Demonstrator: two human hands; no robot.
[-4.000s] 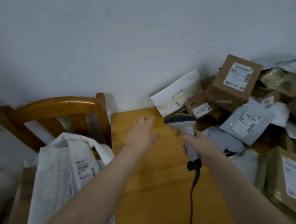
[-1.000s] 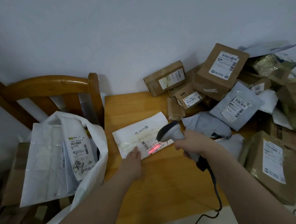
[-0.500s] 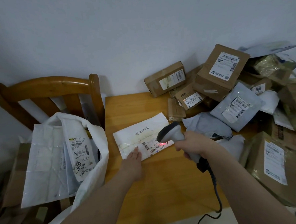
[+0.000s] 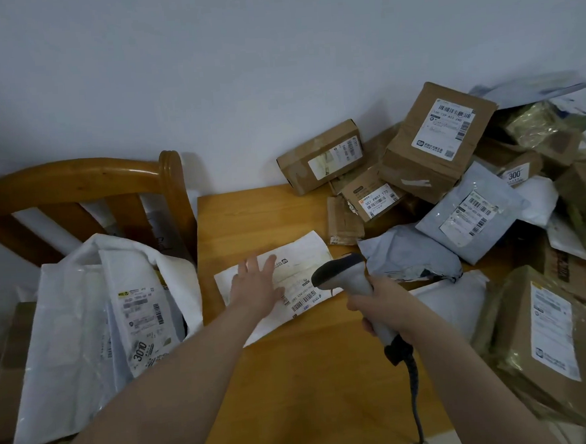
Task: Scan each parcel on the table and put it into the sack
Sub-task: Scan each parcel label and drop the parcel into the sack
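1. Wooden table point(image 4: 294, 376), seen in the head view, is sitting against a plain pale wall point(image 4: 207, 72), and a wooden chair point(image 4: 76, 180) is standing at its left edge.
2. White sack point(image 4: 69, 338) is slumping open on the chair, just beside the table edge. A labelled parcel point(image 4: 139, 317) is showing inside its mouth.
3. White flat mailer point(image 4: 300, 252) is lying label-up on the table near the left edge, between the sack and the parcel heap.
4. Left hand point(image 4: 254, 289) is lying palm-down over the mailer's left-middle part with fingers straight and slightly spread. Cannot tell if it is pressing.
5. Right hand point(image 4: 382, 302) is gripping a grey scanner point(image 4: 342, 273) by the handle, fingers wrapped round it. The scanner head is pointing left and hanging just over the mailer's right end, near the barcode.
6. Black cable point(image 4: 413, 386) is running from the scanner base toward the near table edge.
7. Parcels are heaping up on the table's right side:
   - a long cardboard box point(image 4: 322, 158) is at the wall;
   - a bigger box point(image 4: 434, 144) is leaning up beside it;
   - a grey poly bag point(image 4: 469, 211) is lying in front;
   - a brown wrapped parcel point(image 4: 549, 343) is sitting at the near right edge.
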